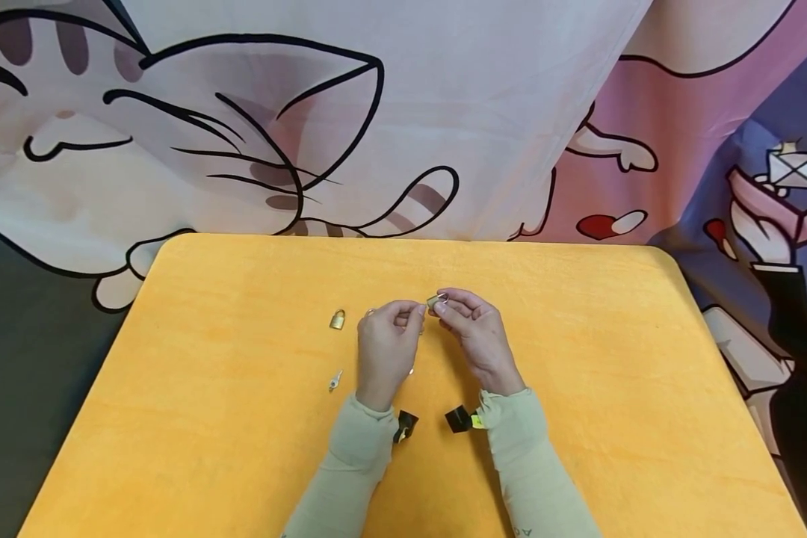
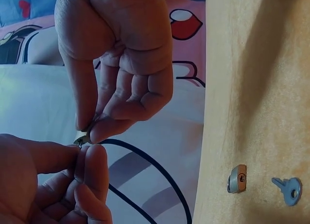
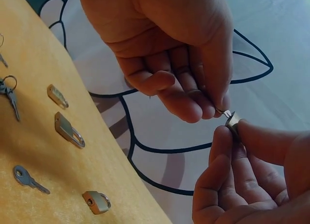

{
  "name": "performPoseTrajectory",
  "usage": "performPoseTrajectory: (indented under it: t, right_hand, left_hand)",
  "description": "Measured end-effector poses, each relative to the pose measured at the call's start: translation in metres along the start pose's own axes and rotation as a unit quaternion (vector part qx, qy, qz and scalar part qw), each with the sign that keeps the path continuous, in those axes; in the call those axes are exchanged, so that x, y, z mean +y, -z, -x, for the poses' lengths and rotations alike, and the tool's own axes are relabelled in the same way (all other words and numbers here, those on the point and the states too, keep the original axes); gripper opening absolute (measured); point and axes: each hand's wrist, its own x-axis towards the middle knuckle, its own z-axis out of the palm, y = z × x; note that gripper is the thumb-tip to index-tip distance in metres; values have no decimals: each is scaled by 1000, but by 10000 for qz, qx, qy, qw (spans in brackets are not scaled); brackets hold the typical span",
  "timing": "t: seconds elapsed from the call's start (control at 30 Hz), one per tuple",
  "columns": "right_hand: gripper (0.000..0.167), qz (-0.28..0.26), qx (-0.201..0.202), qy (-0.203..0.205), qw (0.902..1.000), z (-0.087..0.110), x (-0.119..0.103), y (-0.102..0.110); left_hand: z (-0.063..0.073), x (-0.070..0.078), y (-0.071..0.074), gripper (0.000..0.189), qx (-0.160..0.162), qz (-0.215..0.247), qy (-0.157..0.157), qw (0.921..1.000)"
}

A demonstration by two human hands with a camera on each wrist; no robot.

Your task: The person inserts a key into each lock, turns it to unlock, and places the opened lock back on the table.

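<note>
In the head view my right hand (image 1: pixel 480 336) pinches a small brass padlock (image 1: pixel 433 301) between thumb and fingers, over the table's middle. My left hand (image 1: pixel 386 351) is right beside it, fingertips at the lock. Seen in the right wrist view, the left hand (image 3: pixel 169 64) pinches a small silver key (image 3: pixel 224 112), its end at the base of the padlock (image 3: pixel 233 123). Only a sliver of that key shows between the fingers. The left wrist view has the right hand (image 2: pixel 116 54) above and the left hand (image 2: pixel 53 180) below, meeting at the lock.
On the yellow table (image 1: pixel 242 433) lie another brass padlock (image 1: pixel 337 320) and a loose key (image 1: pixel 335 381). More padlocks (image 3: pixel 68 129), a single key (image 3: pixel 30 179) and ringed keys (image 3: pixel 10 96) lie there in the right wrist view. A cartoon-printed cloth (image 1: pixel 511 112) hangs behind.
</note>
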Motion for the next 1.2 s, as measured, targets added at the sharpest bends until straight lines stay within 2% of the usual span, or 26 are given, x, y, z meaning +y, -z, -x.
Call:
performPoseTrajectory:
  t: [0.2, 0.43, 0.83, 1.2]
  right_hand:
    - [30, 82, 8, -67, 9999, -1, 2, 1]
    - [25, 74, -30, 6, 10000, -1, 2, 2]
    - [31, 319, -44, -24, 9995, -1, 1, 3]
    - [34, 240, -55, -135, 9996, -1, 1, 2]
  left_hand:
    - [1, 1, 0, 17, -41, 25, 83, 10000]
    - [1, 1, -2, 18, -61, 68, 97, 9999]
    - [4, 5, -1, 18, -189, 237, 259, 9992]
    - [2, 1, 0, 19, -411, 61, 251, 9988]
